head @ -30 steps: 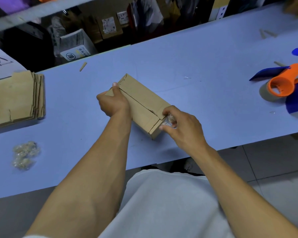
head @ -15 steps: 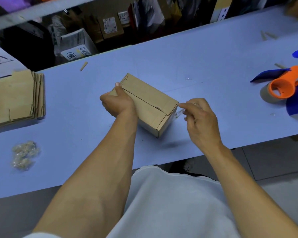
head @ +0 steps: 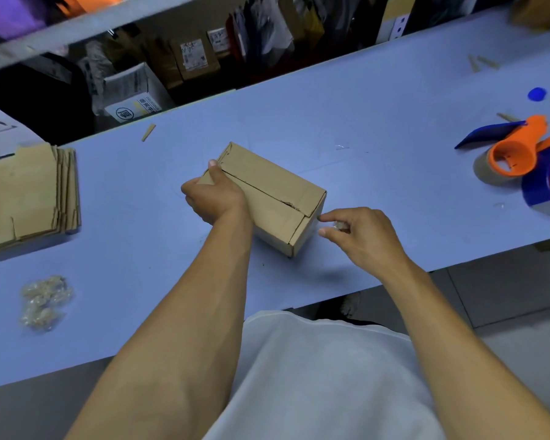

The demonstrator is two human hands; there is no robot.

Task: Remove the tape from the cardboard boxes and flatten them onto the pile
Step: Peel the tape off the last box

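A small brown cardboard box [head: 277,185] stands on the blue table [head: 378,128], its top flaps meeting along a centre seam. My left hand [head: 215,200] grips the box's left end, thumb on top. Just right of the box's near end, my right hand [head: 359,231] holds a crumpled wad of clear tape [head: 338,225] in its curled fingers, with the index finger stretched toward the box corner. A pile of flattened boxes [head: 26,195] lies at the table's left edge.
A heap of balled-up clear tape [head: 43,301] lies on the table at the near left. Orange and blue tape dispensers [head: 527,160] sit at the right. Small cardboard scraps [head: 148,132] dot the far edge. Shelves with parcels stand behind the table.
My right hand pulled the tape off the box's near end and drew back to the right, bunching the tape in its fingers. The box turned slightly under my left hand.
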